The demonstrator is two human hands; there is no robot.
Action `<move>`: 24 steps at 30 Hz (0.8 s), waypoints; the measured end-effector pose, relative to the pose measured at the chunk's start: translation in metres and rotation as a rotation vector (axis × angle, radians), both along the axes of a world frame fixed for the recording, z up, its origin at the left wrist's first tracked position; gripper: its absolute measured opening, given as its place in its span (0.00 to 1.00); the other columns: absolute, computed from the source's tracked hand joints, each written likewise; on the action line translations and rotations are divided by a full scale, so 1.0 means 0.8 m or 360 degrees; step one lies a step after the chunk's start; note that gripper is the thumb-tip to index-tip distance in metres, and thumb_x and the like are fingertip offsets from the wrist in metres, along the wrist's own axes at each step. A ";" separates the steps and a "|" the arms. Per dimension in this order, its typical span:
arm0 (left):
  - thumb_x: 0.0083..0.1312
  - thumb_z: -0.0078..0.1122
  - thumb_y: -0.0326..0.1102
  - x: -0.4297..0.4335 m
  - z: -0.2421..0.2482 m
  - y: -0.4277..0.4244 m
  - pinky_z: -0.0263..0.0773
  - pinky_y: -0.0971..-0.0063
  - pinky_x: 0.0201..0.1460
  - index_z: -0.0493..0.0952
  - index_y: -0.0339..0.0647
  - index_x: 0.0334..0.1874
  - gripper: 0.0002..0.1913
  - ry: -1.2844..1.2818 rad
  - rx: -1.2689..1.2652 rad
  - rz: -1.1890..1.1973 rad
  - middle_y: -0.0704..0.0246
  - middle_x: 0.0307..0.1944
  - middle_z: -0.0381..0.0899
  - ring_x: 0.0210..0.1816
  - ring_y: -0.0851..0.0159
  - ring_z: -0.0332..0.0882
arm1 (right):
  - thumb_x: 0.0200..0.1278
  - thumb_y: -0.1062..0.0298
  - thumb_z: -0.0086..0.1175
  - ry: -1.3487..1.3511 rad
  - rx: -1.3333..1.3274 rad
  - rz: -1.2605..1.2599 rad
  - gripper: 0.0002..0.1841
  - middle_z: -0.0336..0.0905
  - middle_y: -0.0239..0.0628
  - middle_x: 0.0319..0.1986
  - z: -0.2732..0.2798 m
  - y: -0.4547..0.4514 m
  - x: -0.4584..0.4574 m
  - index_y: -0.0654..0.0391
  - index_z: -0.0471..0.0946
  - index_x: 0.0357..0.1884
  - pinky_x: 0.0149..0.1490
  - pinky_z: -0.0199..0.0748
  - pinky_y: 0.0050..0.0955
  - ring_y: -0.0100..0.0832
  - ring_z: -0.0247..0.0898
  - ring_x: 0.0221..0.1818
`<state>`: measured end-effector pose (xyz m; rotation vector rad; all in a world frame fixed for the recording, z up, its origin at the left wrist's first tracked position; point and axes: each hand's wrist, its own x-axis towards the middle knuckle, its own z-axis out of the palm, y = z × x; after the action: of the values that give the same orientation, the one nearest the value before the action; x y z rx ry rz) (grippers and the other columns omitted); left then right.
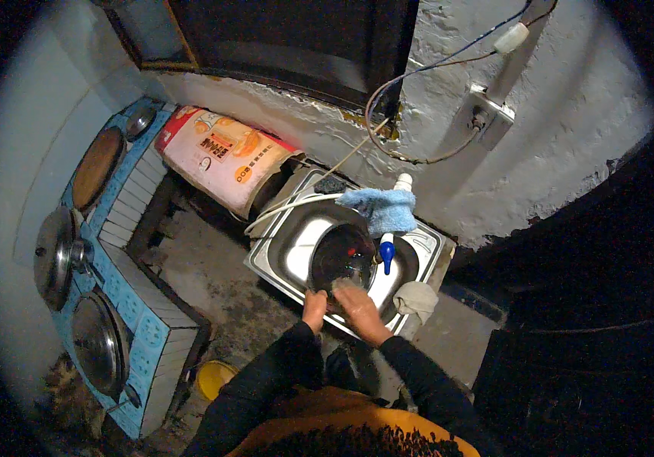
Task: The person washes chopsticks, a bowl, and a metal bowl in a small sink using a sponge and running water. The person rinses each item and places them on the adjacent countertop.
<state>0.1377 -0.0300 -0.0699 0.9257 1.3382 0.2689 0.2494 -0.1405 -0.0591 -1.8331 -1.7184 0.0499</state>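
A dark round pan [338,257] sits tilted over the left bowl of a stainless steel sink [264,268]. Its near rim is gripped by my left hand [315,311]. My right hand [359,308] reaches over the near part of the pan; its fingertips are blurred, and whether they hold something is unclear. A small red spot and bright reflections show inside the pan. A light blue cloth [384,208] hangs over the tap, whose blue-tipped handle or spout [387,254] points toward me. A greyish cloth [416,300] lies on the sink's right near corner.
Left stands a blue-tiled stove counter [127,297] with lidded pots [98,343] and a round wooden lid [97,168]. A printed pink cover [224,157] lies behind the sink's left side. A yellow bucket [215,378] stands on the floor. Cables [384,91] hang along the wall.
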 end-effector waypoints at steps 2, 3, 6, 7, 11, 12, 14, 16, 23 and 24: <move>0.59 0.46 0.30 -0.011 0.017 0.026 0.77 0.63 0.34 0.61 0.32 0.57 0.23 -0.0127 -0.0077 -0.0344 0.57 0.46 0.71 0.44 0.55 0.74 | 0.51 0.73 0.49 -0.0291 -0.0291 0.0051 0.23 0.74 0.43 0.43 -0.005 -0.005 0.045 0.55 0.71 0.54 0.55 0.68 0.35 0.43 0.71 0.47; 0.58 0.45 0.30 -0.014 0.025 0.034 0.78 0.60 0.34 0.60 0.33 0.59 0.24 -0.0097 -0.0147 -0.0452 0.56 0.48 0.70 0.46 0.54 0.74 | 0.51 0.72 0.49 -0.0509 -0.0497 0.0043 0.24 0.74 0.43 0.42 -0.008 -0.005 0.065 0.54 0.71 0.55 0.53 0.70 0.35 0.43 0.72 0.45; 0.57 0.43 0.26 -0.008 0.037 0.040 0.82 0.62 0.29 0.61 0.29 0.55 0.22 -0.0227 -0.0199 -0.0314 0.59 0.44 0.71 0.37 0.56 0.76 | 0.50 0.71 0.51 -0.0761 -0.0113 -0.0004 0.26 0.73 0.41 0.47 -0.016 0.000 0.091 0.48 0.71 0.56 0.45 0.70 0.41 0.41 0.70 0.47; 0.56 0.43 0.25 -0.001 0.036 0.039 0.82 0.61 0.28 0.61 0.29 0.55 0.22 -0.0259 -0.0198 -0.0211 0.59 0.44 0.72 0.37 0.56 0.77 | 0.51 0.71 0.51 -0.0607 -0.0098 -0.0026 0.25 0.72 0.41 0.48 -0.017 0.003 0.087 0.48 0.71 0.56 0.47 0.70 0.41 0.41 0.70 0.48; 0.57 0.44 0.25 0.028 0.017 0.027 0.80 0.62 0.24 0.63 0.37 0.54 0.20 -0.0400 -0.0040 -0.0060 0.62 0.42 0.73 0.36 0.57 0.78 | 0.43 0.81 0.53 -0.0095 -0.0426 -0.0284 0.30 0.71 0.46 0.51 -0.011 0.017 0.024 0.54 0.71 0.55 0.54 0.67 0.43 0.47 0.68 0.51; 0.58 0.44 0.26 0.036 0.013 0.024 0.80 0.64 0.24 0.63 0.40 0.55 0.20 -0.0267 0.0088 -0.0066 0.61 0.43 0.74 0.37 0.57 0.78 | 0.40 0.82 0.53 0.0047 -0.0191 -0.0290 0.32 0.71 0.47 0.51 -0.008 0.020 0.007 0.55 0.71 0.55 0.56 0.65 0.43 0.48 0.67 0.52; 0.59 0.45 0.27 0.042 0.011 0.023 0.80 0.65 0.24 0.61 0.39 0.56 0.21 -0.0270 0.0091 -0.0075 0.60 0.43 0.74 0.38 0.57 0.78 | 0.35 0.82 0.54 0.0303 -0.0060 -0.0291 0.35 0.70 0.48 0.52 -0.001 0.023 -0.017 0.58 0.70 0.56 0.61 0.62 0.43 0.49 0.66 0.54; 0.58 0.45 0.27 0.037 0.020 0.025 0.81 0.64 0.25 0.62 0.36 0.55 0.20 -0.0354 0.0116 -0.0093 0.58 0.41 0.74 0.36 0.57 0.78 | 0.39 0.82 0.52 0.0357 -0.0003 -0.0252 0.34 0.71 0.47 0.51 0.004 0.019 -0.021 0.57 0.68 0.57 0.60 0.63 0.42 0.47 0.65 0.56; 0.56 0.44 0.25 -0.007 0.076 0.061 0.79 0.59 0.29 0.64 0.30 0.51 0.19 -0.0088 -0.0142 -0.0679 0.51 0.41 0.76 0.39 0.51 0.79 | 0.53 0.76 0.45 -0.0616 -0.0143 -0.0015 0.24 0.69 0.42 0.52 -0.016 -0.009 0.071 0.54 0.70 0.56 0.49 0.69 0.36 0.43 0.67 0.50; 0.56 0.45 0.25 -0.005 0.076 0.064 0.78 0.58 0.33 0.63 0.29 0.50 0.18 0.0175 0.0267 -0.0852 0.49 0.41 0.75 0.39 0.48 0.78 | 0.53 0.76 0.46 -0.0682 -0.0197 -0.0031 0.23 0.69 0.43 0.52 -0.022 -0.008 0.082 0.55 0.70 0.56 0.50 0.69 0.37 0.44 0.67 0.49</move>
<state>0.1335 0.0208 -0.0091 1.4170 1.1280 -0.0866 0.3149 -0.1469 -0.0769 -2.0609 -2.0214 -0.2691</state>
